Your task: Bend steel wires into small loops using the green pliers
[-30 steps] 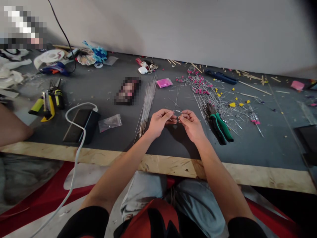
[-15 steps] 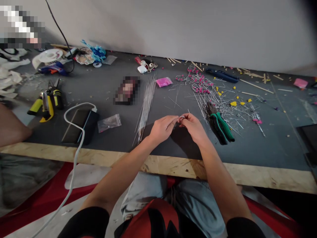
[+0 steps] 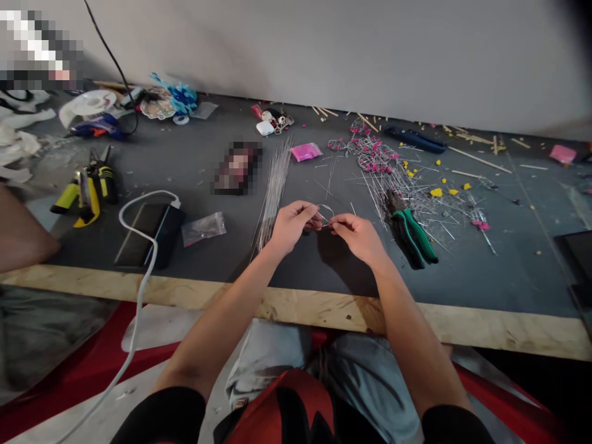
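A thin silvery wire bent into a small loop (image 3: 329, 209) is held between my two hands, above the dark tabletop. My left hand (image 3: 295, 227) pinches its left side, fingers closed. On the other side, the fingertips of my right hand (image 3: 355, 234) grip the wire low on the loop. Just left of my left hand lies a bundle of straight wires (image 3: 274, 191). Pliers with green and black handles (image 3: 414, 231) rest to the right of my right hand. Behind them is a heap of bent wire pieces with pink bits (image 3: 374, 154).
A pink packet (image 3: 306, 152) lies beyond my hands. To the left are a clear bag (image 3: 203, 229), a power bank (image 3: 150, 234) with a white cable, and yellow-black tools (image 3: 87, 188). A blue cutter (image 3: 415, 140) lies at the back. Another person's limb (image 3: 23, 231) rests at the left edge.
My hands have moved apart, the left one shifting left. The wire loop, mostly hidden by the fingers before, now shows between them.
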The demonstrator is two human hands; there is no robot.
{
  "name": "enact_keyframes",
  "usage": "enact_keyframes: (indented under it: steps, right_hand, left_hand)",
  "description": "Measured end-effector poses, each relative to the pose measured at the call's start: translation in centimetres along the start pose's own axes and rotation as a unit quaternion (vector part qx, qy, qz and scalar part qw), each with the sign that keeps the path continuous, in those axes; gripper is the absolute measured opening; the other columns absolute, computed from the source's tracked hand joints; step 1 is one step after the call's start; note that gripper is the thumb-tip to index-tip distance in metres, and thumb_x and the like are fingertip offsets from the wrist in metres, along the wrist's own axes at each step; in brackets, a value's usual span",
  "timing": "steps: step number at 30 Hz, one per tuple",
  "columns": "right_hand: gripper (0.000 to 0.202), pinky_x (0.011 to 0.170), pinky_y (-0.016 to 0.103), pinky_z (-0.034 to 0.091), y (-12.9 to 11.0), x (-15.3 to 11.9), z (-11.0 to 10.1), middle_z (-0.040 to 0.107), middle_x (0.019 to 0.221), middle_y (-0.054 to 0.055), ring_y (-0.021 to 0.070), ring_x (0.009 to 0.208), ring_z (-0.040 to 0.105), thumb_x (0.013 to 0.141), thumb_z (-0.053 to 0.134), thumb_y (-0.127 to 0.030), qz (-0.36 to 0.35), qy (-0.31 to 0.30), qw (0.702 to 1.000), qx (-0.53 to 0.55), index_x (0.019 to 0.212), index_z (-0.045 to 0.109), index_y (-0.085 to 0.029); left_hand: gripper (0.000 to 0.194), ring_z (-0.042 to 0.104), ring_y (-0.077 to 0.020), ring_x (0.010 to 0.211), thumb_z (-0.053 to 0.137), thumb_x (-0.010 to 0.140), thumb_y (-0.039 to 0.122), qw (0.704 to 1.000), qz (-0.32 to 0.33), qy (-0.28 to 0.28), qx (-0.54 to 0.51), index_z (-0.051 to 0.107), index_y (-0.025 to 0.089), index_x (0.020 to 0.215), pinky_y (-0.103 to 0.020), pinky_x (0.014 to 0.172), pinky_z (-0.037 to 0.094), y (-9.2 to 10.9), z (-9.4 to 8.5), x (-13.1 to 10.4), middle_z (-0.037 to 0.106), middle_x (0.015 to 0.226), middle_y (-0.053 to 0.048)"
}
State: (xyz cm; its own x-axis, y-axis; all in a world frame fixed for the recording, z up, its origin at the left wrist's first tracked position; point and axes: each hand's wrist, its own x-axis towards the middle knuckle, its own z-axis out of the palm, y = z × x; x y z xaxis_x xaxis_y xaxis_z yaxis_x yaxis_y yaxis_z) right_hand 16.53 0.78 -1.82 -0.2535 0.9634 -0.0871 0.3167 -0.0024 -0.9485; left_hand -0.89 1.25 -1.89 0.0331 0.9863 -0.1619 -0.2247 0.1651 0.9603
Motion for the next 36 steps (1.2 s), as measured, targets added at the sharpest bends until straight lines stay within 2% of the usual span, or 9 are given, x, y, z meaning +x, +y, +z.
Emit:
enact_keyframes:
  steps: [4,8,10,16,19,23,30,36]
  right_hand:
    - [0.014,0.078,0.03,0.047,-0.4,-0.3,0.3,0.069,0.085,0.001,0.0154,0.082,0.064,0.082,0.056,-0.029,-0.055,-0.006,0.998,-0.01,0.088,0.066,-0.021]
    - [0.013,0.079,0.029,0.047,-0.7,-0.6,0.7,0.069,0.086,0.0,0.0147,0.083,0.063,0.082,0.057,-0.031,-0.075,-0.02,0.997,0.024,0.084,0.066,-0.022]
    - [0.013,0.08,0.03,0.047,-0.6,-0.6,0.7,0.069,0.087,0.001,0.0152,0.084,0.063,0.081,0.058,-0.032,-0.068,-0.011,0.997,0.04,0.084,0.066,-0.022]
    - [0.019,0.083,0.033,0.048,0.4,0.2,0.9,0.068,0.088,0.001,0.0156,0.082,0.063,0.076,0.063,-0.033,-0.021,0.094,0.988,0.118,0.093,0.066,-0.024]
    - [0.021,0.08,0.033,0.051,0.5,0.3,1.2,0.067,0.079,0.0,0.0152,0.077,0.064,0.072,0.067,-0.031,0.016,0.118,0.974,0.19,0.091,0.066,-0.023]
    - [0.017,0.077,0.033,0.053,0.1,0.2,1.3,0.067,0.075,0.001,0.0162,0.079,0.064,0.07,0.069,-0.032,0.062,0.119,0.959,0.248,0.081,0.067,-0.019]
    - [0.022,0.08,0.033,0.051,0.2,0.2,1.4,0.068,0.078,0.0,0.0139,0.074,0.063,0.066,0.073,-0.034,0.066,0.12,0.955,0.262,0.081,0.068,-0.02]
    - [0.02,0.085,0.033,0.049,0.7,0.3,1.8,0.065,0.075,-0.003,0.0131,0.074,0.062,0.067,0.072,-0.037,0.067,0.074,0.954,0.282,0.078,0.066,-0.021]
  left_hand:
    - [0.014,0.062,-0.0108,0.052,0.064,0.075,0.026,0.992,-0.085,-0.038,-0.082,0.061,0.012,0.077,-0.023,0.053,0.054,0.5,-0.6,0.2,0.064,0.064,-0.002]
    - [0.011,0.06,-0.0084,0.049,0.063,0.077,0.022,0.974,-0.177,-0.093,-0.104,0.061,0.011,0.079,-0.019,0.05,0.052,0.7,-1.2,0.3,0.064,0.063,-0.002]
    - [0.011,0.061,-0.0085,0.051,0.063,0.078,0.023,0.977,-0.162,-0.089,-0.11,0.061,0.012,0.08,-0.02,0.052,0.053,0.7,-1.2,0.2,0.065,0.065,-0.001]
    - [0.022,0.066,-0.0121,0.064,0.065,0.077,0.034,0.997,0.013,-0.007,-0.07,0.06,0.014,0.083,-0.028,0.066,0.057,-0.1,0.3,-0.3,0.067,0.072,-0.002]
    - [0.024,0.067,-0.0131,0.068,0.065,0.077,0.036,0.998,0.053,0.008,-0.04,0.062,0.013,0.083,-0.03,0.07,0.057,-0.4,0.9,-0.6,0.068,0.075,-0.003]
    - [0.023,0.067,-0.0144,0.073,0.063,0.078,0.036,0.996,0.092,0.015,-0.015,0.065,0.014,0.085,-0.032,0.074,0.057,-0.8,1.1,-0.8,0.068,0.077,-0.003]
    - [0.024,0.068,-0.0149,0.074,0.061,0.08,0.037,0.992,0.11,-0.021,0.058,0.066,0.014,0.086,-0.03,0.076,0.056,-1.0,1.1,-1.0,0.07,0.08,-0.005]
    - [0.023,0.067,-0.0135,0.065,0.064,0.077,0.036,0.999,0.012,-0.031,-0.034,0.063,0.013,0.084,-0.027,0.066,0.057,-0.9,0.7,-0.4,0.069,0.074,-0.004]
